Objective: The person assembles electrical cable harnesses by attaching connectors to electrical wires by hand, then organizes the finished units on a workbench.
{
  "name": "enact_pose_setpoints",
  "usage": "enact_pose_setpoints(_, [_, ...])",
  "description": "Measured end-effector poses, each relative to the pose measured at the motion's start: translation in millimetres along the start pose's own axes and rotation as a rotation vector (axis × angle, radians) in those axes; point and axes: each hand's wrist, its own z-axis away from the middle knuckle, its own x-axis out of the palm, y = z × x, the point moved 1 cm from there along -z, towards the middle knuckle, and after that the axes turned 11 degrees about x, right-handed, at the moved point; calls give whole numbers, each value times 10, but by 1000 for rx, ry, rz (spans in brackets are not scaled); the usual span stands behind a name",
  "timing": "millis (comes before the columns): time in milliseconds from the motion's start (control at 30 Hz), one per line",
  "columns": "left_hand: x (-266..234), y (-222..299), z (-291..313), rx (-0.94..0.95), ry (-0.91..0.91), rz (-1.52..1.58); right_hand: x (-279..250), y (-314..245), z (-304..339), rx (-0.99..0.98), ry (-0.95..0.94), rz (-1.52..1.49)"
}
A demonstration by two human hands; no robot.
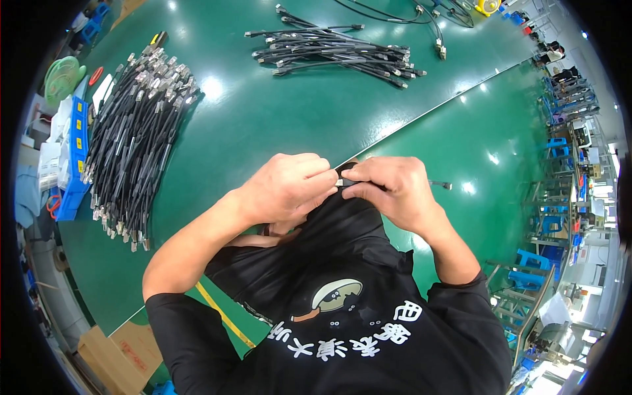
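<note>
Pinched between thumb and forefinger of the right hand (395,187), a small pale plug (340,183), facing left. Curled, with fingertips drawn together just beside that plug, the left hand (299,184); impossible to tell whether touching the plug or gripping anything, with the fingertips' inner side hidden. Sticking out to the right from behind the right hand, a dark cable tail (441,185), apparently of the same cable, though with the middle hidden by that hand. Judging by plug and tail, a long axis running roughly left to right across the body, slantwise to the near edge of the green worktop (243,125), a long diagonal climbing toward the far right. Both hands close together at that near edge, in front of the black shirt (342,263). Toward the worktop's left edge, nearer to the left hand, a large pile of black cables (135,141), mostly lying lengthwise away from the body, with a blue tray (74,158) farther left. Near the far edge, well apart from both hands, a smaller cable bundle (332,54), lying mostly crosswise.
</note>
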Motion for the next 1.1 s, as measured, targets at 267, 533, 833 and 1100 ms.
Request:
enact_pose_setpoints(267, [59,-55,36,-54,81,154,-6,51,-35,1,-70,-77])
enact_pose_setpoints(533, [128,-61,99,-878,203,1400,98,123,9,31,-43,64])
enact_pose_setpoints(833, [152,-27,117,-927,262,1559,239,220,21,18,81,-102])
enact_pose_setpoints(1100, [199,-82,113,-1002,184,1483,137,163,-12,8,-118,178])
